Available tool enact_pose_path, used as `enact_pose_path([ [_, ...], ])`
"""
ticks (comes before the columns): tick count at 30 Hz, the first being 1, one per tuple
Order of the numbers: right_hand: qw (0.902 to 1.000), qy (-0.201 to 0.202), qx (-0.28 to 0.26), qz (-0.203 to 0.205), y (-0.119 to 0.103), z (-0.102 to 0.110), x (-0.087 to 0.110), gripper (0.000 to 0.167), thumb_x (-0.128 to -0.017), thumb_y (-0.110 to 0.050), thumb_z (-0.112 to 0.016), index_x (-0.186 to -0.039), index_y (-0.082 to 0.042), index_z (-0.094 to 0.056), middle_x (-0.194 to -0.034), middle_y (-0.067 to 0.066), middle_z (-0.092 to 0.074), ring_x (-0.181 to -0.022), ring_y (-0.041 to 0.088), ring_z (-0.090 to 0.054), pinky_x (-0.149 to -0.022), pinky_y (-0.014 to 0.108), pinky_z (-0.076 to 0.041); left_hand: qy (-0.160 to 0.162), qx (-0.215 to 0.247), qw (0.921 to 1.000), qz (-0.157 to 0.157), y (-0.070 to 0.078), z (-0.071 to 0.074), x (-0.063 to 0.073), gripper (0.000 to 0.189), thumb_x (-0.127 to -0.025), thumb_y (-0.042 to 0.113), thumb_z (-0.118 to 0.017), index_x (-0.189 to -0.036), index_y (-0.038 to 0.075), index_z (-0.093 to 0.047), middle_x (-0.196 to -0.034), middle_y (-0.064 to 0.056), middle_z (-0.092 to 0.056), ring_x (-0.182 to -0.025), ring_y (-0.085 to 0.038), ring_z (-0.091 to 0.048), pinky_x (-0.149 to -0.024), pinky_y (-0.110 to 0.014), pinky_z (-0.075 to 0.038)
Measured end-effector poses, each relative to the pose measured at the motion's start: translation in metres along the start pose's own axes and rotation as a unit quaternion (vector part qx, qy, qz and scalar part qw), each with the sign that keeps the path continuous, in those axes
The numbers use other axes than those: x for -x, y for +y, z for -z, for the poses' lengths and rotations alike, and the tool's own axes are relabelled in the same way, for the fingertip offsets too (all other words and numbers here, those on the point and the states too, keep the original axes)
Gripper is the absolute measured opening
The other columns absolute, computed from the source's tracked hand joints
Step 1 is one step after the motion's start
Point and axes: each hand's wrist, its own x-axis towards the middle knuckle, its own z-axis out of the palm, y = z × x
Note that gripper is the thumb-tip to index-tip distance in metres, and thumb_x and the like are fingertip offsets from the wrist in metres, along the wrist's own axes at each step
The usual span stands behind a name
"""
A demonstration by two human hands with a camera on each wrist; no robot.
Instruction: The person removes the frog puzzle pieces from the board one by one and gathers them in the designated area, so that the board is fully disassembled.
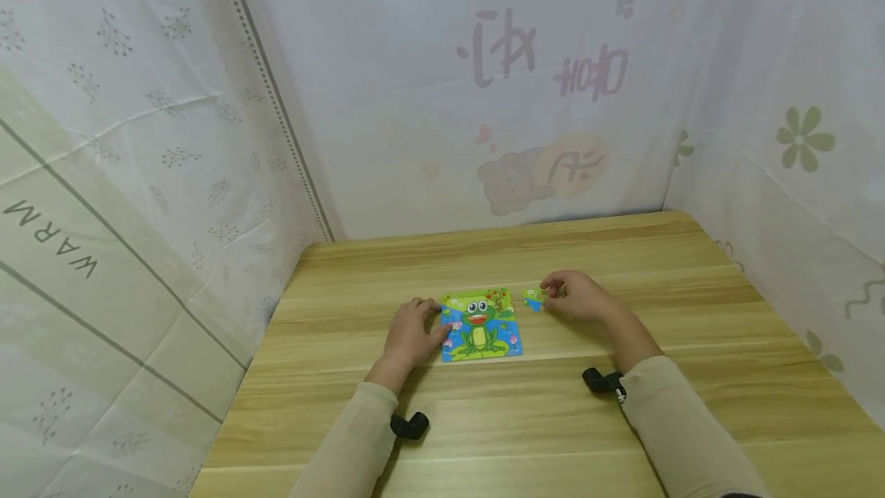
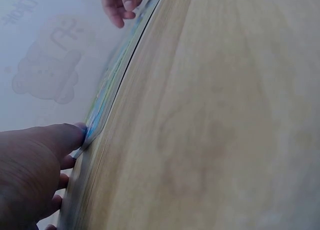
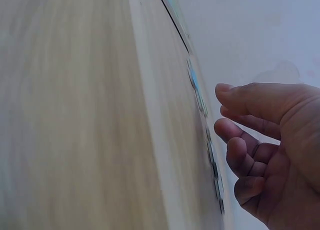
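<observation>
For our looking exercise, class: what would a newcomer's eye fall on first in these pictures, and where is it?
Probably the bright frog picture first, lying flat on the wooden table, with the left hand at its left edge. Next, the small green and blue pieces just to its right, close by the right hand. Then the pale bear printed on the backdrop behind.

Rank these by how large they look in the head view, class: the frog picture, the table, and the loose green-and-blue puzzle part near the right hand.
1. Table
2. Frog picture
3. Loose puzzle part, clearly smallest
</observation>
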Motion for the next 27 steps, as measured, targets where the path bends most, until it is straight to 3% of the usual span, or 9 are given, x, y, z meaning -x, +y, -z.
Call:
enact_pose_path([
  [7, 0.9998, -0.016, 0.010, 0.007, -0.015, -0.013, -0.013, 0.036, -0.095, -0.014, -0.079, -0.127, -0.004, -0.068, -0.109, 0.006, -0.064, -0.096, 0.023, -0.059, -0.084, 0.038, -0.052, -0.010, -0.004, 0.9999, 0.009, 0.000, -0.001, 0.000, 0.045, -0.096, 0.047, -0.076, -0.130, 0.019, -0.069, -0.135, -0.005, -0.062, -0.133, -0.033, -0.053, -0.114, -0.053, -0.042],
  [13, 0.9974, -0.026, 0.060, 0.031, -0.030, -0.025, -0.025, 0.038, -0.092, -0.019, -0.082, -0.126, -0.006, -0.069, -0.113, 0.005, -0.064, -0.106, 0.024, -0.059, -0.096, 0.044, -0.052, -0.009, -0.001, 0.9999, 0.008, 0.000, 0.000, 0.001, 0.045, -0.096, 0.046, -0.076, -0.131, 0.018, -0.068, -0.136, -0.005, -0.062, -0.133, -0.033, -0.053, -0.115, -0.053, -0.041],
  [27, 0.9932, -0.045, 0.107, 0.013, -0.051, -0.042, -0.042, 0.040, -0.087, -0.028, -0.088, -0.120, -0.014, -0.071, -0.121, 0.004, -0.059, -0.116, 0.025, -0.057, -0.108, 0.045, -0.048, -0.010, -0.003, 0.9999, 0.010, -0.001, -0.001, -0.001, 0.045, -0.096, 0.046, -0.076, -0.131, 0.019, -0.068, -0.137, -0.006, -0.061, -0.133, -0.034, -0.052, -0.116, -0.053, -0.040],
])
